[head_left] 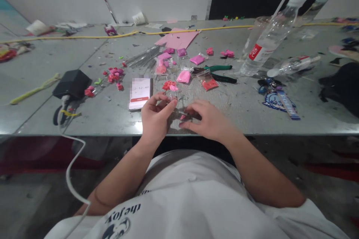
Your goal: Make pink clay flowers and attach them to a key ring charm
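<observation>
Near the table's front edge, my left hand (158, 115) is closed, with its thumb and fingertips drawn together. A thin, clear thing seems to show at those fingertips, too small to name. My right hand (206, 119) is beside it, its fingers curved and its thumb apart from them. A small pink piece (183, 117) shows in that gap; whether the fingers touch it, I cannot tell. Just beyond my hands is a small heap of red and pink pieces (169, 86). A phone (139, 95) with a running timer lies left of my left hand.
Small bags of pink clay-like material (184, 77) and a red bag (209, 83) lie ahead, with green-handled pliers (218, 68). Thin wires (144, 56) lie behind. Pink flower-like pieces (114, 74) and a black adapter (71, 84) are left. A water bottle (262, 50) stands right.
</observation>
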Demonstrator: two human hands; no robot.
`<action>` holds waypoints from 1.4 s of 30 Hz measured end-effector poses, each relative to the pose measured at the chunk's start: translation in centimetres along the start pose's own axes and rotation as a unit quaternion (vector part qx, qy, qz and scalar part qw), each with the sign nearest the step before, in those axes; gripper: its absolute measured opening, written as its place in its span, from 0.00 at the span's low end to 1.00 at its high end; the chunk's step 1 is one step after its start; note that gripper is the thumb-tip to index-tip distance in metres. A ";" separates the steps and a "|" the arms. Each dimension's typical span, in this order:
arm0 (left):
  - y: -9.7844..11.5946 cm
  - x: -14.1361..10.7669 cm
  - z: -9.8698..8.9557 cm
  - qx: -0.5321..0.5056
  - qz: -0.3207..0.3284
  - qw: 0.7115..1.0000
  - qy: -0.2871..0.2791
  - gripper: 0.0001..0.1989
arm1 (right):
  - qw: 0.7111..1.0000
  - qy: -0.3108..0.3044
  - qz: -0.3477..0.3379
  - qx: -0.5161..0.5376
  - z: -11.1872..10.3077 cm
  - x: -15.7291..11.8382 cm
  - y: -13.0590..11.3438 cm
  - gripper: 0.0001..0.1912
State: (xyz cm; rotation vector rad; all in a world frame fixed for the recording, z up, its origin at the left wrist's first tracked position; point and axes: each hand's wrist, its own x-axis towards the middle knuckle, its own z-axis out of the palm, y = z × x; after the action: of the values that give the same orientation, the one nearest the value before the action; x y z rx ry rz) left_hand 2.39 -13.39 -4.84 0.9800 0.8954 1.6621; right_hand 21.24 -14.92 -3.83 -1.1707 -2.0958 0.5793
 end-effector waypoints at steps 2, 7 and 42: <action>-0.1 0.3 -0.1 -0.029 -0.010 1.000 0.006 0.23 | 0.999 -0.036 -0.008 -0.037 0.0 0.0 0.0 0.14; -0.4 0.5 -0.6 -0.062 -0.012 0.998 -0.011 0.32 | 0.994 -0.065 -0.025 -0.082 0.3 0.6 0.0 0.03; 1.5 0.1 -0.2 -0.042 -0.190 0.960 -0.203 0.11 | 0.947 0.266 -0.052 0.173 0.9 1.0 -0.8 0.05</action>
State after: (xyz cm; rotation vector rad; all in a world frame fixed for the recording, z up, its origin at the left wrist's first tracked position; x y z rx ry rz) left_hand 1.68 -13.66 -3.58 0.9742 0.6769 1.1111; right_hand 19.78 -14.50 -3.63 -0.8859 -1.5120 0.4883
